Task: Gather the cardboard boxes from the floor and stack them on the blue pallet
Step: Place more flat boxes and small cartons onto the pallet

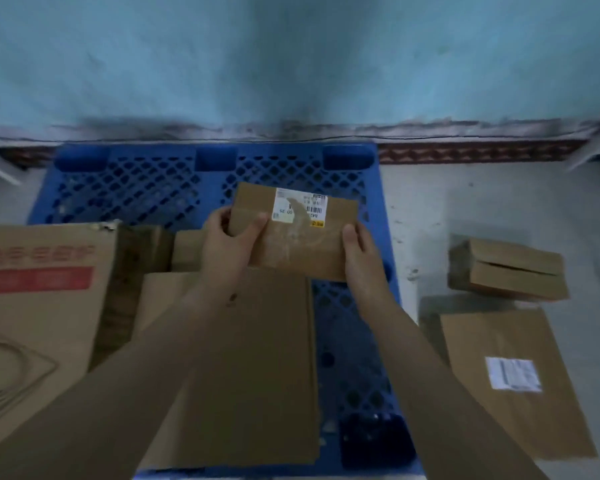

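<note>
One head-worn wide-angle view looks forward and steeply down, close over the pallet [146, 195], facing the wall [291, 64].

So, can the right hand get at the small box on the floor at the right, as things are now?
Probably not yet: the right hand holds the labelled box together with the left hand. Otherwise, only bare floor lies before the small box.

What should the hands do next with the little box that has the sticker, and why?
Probably lower the labelled box onto the flat box just beneath it. The left hand and right hand both grip it above the blue pallet, so it only needs setting down. A small box and a flat package wait on the floor.
</note>
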Demonstrator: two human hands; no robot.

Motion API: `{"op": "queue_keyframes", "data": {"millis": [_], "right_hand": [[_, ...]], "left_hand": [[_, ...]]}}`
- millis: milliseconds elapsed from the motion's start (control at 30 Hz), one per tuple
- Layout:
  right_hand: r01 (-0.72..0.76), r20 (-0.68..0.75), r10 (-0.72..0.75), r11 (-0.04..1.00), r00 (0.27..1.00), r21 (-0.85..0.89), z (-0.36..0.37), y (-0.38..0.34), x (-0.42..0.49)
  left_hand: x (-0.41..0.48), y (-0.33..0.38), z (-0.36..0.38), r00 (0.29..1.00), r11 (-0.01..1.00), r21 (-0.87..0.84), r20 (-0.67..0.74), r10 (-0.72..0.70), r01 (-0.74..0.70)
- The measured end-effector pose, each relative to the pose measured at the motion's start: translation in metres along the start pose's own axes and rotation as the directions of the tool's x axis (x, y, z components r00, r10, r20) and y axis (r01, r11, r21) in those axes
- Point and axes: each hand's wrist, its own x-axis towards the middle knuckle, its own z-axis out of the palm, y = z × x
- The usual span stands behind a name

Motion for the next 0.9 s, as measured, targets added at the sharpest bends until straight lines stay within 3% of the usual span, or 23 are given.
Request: {"op": "queue_keyframes", "data": {"millis": [133, 267, 367, 567, 900], "right_hand": [[0.005, 0.049, -0.002, 0.998, 0.999, -0.065, 0.104, 0.0, 0.039], [-0.015, 0.075, 0.024, 0.994, 0.997, -0.109, 0.175, 0.01, 0.071], [-0.043, 0.074, 0.06, 0.978, 0.995, -0.206, 0.211, 0.022, 0.095], [-0.119, 0.082, 0.157, 0.93, 0.984, -0.349, 0.245, 0.06, 0.114], [-0.132, 0.099, 0.193, 0.891, 0.976, -0.434, 0.249, 0.097, 0.124]], "left_hand": [[0.075, -0.028, -0.066, 0.994, 0.999, 0.035, -0.105, -0.022, 0.026], [0.132, -0.072, -0.105, 0.993, 0.996, 0.0, -0.089, -0.084, 0.084], [0.154, -0.1, -0.112, 0.99, 0.99, 0.069, -0.075, -0.117, 0.122], [0.174, -0.146, -0.119, 0.962, 0.946, 0.196, 0.038, -0.271, 0.259], [0.173, -0.176, -0.11, 0.928, 0.914, 0.174, 0.012, -0.373, 0.365]]}}
